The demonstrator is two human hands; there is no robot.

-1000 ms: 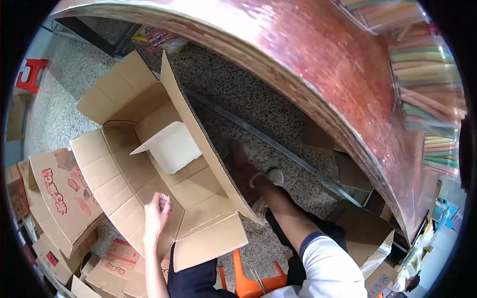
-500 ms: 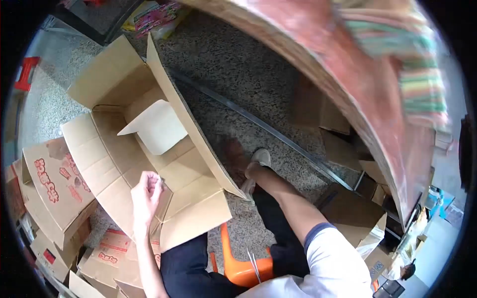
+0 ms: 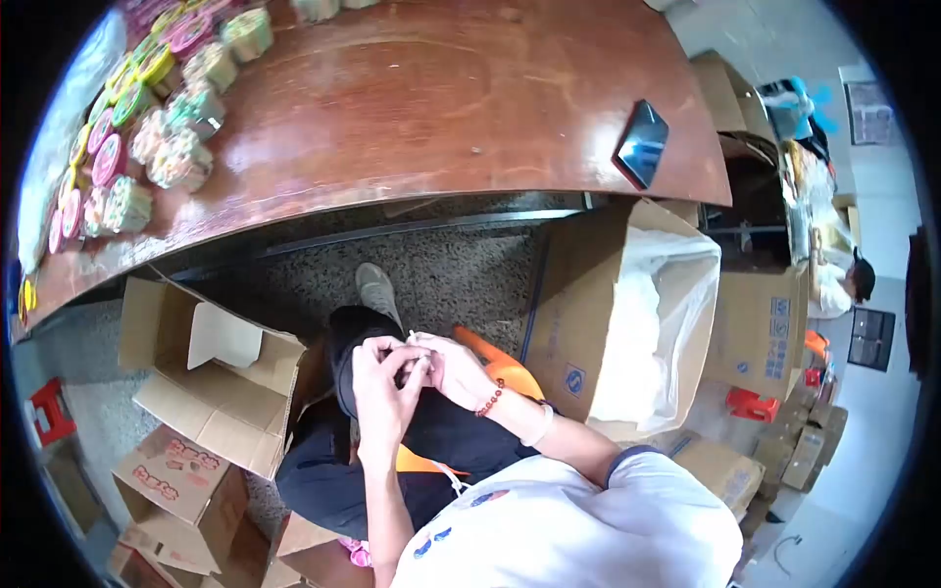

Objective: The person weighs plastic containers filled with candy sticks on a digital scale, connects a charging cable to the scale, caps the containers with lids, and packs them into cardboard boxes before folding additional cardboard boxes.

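My left hand [image 3: 382, 380] and my right hand [image 3: 453, 370] meet above my lap, their fingertips touching. The left thumb and forefinger are pinched together. Curled fingers close the right hand too, with a bead bracelet [image 3: 491, 397] at its wrist. Whatever lies between the fingertips is too small to make out. To the left of my legs stands an open cardboard box [image 3: 211, 407], with a white sheet [image 3: 223, 335] inside it.
A brown wooden table [image 3: 421, 108] curves ahead, bearing several small colourful tubs and packs [image 3: 181, 157] and a dark phone [image 3: 642, 144]. A large carton lined with clear plastic [image 3: 578, 304] stands at my right. Printed cartons [image 3: 176, 470] lie at lower left. A person [image 3: 838, 284] is far right.
My right hand has come up from low by my foot, and my left hand has left the open box; both now meet over my lap. The view has swung toward the table.
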